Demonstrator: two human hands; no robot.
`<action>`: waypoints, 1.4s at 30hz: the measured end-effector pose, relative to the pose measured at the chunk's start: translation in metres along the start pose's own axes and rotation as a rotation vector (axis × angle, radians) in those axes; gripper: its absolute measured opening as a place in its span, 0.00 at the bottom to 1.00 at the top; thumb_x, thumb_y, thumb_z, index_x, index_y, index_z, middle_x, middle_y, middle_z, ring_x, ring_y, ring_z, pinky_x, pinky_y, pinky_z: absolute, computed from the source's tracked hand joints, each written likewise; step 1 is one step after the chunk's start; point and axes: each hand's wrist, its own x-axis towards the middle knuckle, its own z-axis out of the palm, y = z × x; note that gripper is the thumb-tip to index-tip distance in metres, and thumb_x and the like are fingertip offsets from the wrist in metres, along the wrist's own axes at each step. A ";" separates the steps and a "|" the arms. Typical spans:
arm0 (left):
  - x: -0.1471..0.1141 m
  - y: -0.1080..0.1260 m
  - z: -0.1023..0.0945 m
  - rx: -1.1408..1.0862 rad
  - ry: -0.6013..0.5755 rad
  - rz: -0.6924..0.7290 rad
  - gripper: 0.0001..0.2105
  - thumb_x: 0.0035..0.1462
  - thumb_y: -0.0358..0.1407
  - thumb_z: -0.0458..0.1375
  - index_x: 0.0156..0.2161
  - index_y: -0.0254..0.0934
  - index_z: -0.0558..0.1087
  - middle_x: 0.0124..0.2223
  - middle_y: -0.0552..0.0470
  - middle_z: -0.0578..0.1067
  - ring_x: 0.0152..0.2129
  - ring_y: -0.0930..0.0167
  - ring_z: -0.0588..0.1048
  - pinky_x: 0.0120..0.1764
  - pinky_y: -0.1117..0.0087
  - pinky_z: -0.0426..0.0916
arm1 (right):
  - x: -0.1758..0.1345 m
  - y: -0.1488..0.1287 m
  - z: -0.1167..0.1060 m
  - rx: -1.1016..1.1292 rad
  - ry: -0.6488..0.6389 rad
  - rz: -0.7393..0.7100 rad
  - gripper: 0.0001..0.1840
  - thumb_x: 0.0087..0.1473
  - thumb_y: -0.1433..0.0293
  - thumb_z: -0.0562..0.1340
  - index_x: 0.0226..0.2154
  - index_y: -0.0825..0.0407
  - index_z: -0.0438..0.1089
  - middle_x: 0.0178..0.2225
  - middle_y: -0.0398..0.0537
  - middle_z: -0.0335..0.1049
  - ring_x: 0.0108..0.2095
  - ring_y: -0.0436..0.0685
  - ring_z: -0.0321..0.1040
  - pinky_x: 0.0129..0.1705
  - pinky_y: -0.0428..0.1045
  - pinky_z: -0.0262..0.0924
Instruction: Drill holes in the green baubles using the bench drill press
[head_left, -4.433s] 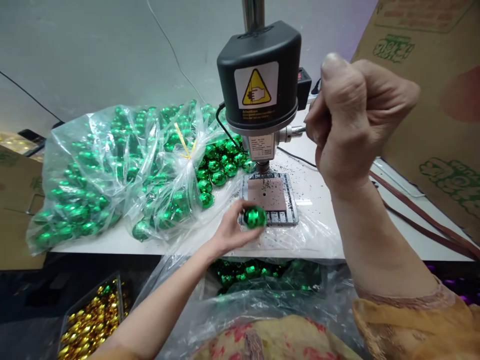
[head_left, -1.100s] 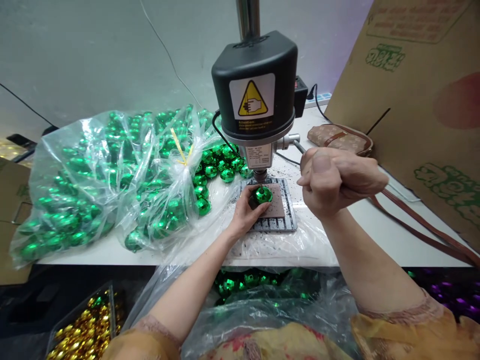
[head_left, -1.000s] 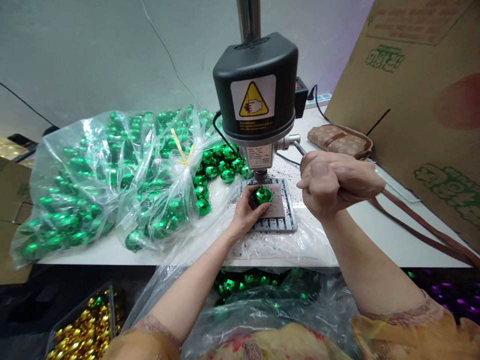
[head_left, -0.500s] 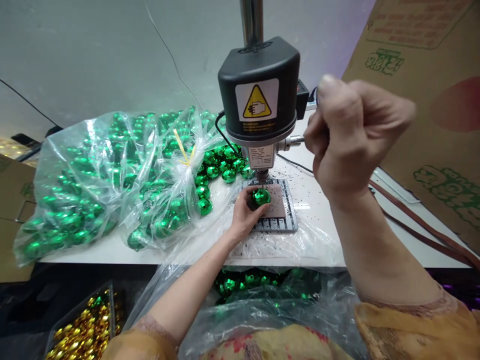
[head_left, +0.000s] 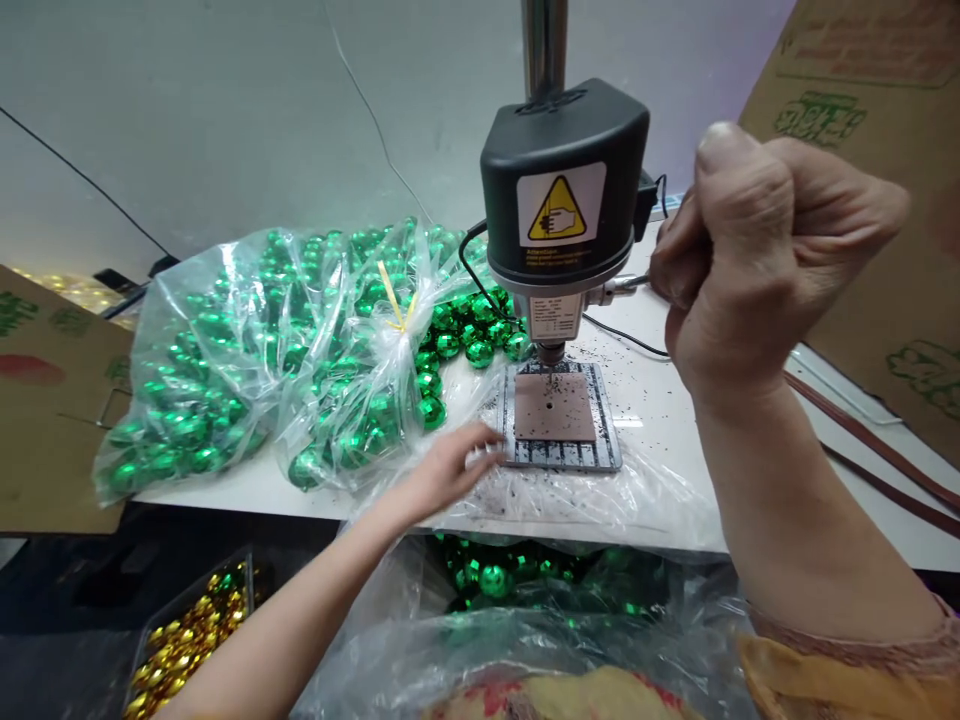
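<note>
My right hand (head_left: pixel 757 250) is closed around the feed handle (head_left: pixel 626 287) on the right side of a black drill press (head_left: pixel 562 190). Below the drill chuck (head_left: pixel 551 353), a pinkish-brown board (head_left: pixel 574 420) with one dark hole lies on the slotted metal base (head_left: pixel 609 440). No ball rests on the board. My left hand (head_left: pixel 457 465) is by the base's left edge, fingers apart and holding nothing. Shiny green faceted balls (head_left: pixel 431 412) lie loose at the mouth of a clear plastic bag, left of the press.
A big tied clear bag (head_left: pixel 217 350) of green balls covers the table's left side. Below the table edge, more green balls (head_left: pixel 495 580) sit in plastic. Gold balls (head_left: pixel 191 640) fill a bin at lower left. Cardboard boxes (head_left: pixel 885 250) stand on both sides. Dark shavings surround the base.
My left hand has let go of the green ball it held under the drill and drawn back left, its fingers opening. The ball is gone from the board. My right hand stays on the handle.
</note>
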 end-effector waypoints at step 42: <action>0.085 -0.009 0.076 -0.370 0.333 -0.121 0.25 0.52 0.39 0.69 0.54 0.39 0.70 0.51 0.46 0.76 0.49 0.61 0.75 0.54 0.57 0.70 | -0.005 -0.003 0.000 -0.023 -0.006 -0.033 0.24 0.61 0.71 0.60 0.15 0.54 0.59 0.13 0.33 0.50 0.14 0.37 0.47 0.22 0.42 0.52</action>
